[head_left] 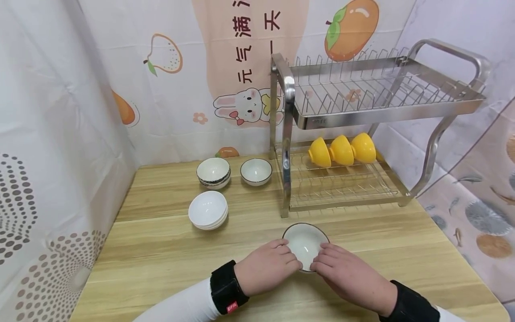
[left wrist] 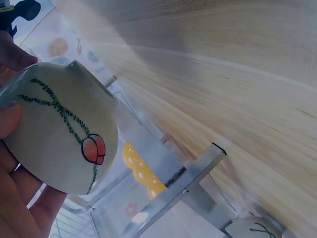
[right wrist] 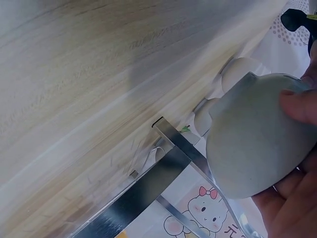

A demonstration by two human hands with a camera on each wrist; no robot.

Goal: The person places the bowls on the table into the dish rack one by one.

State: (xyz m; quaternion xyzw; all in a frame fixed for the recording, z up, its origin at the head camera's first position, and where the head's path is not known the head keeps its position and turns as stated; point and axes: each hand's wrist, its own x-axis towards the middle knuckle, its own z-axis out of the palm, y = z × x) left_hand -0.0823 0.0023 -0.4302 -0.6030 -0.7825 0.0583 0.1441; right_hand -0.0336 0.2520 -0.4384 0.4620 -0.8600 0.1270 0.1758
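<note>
A white bowl with a dark rim is held between both hands near the front of the table, its inside facing up toward the head camera. My left hand grips its left side, fingers over the rim. On the opposite side my right hand grips the rim the same way. The left wrist view shows a red flower with dotted green stems painted on the bowl's outer wall, with the thumb against it. In the right wrist view the bowl's outer side is plain, and a thumb presses on it.
A two-tier metal dish rack stands at the back right, with yellow bowls leaning in a row on its lower tier. Left of it are a dark-rimmed bowl, a stack of patterned bowls and stacked plain white bowls.
</note>
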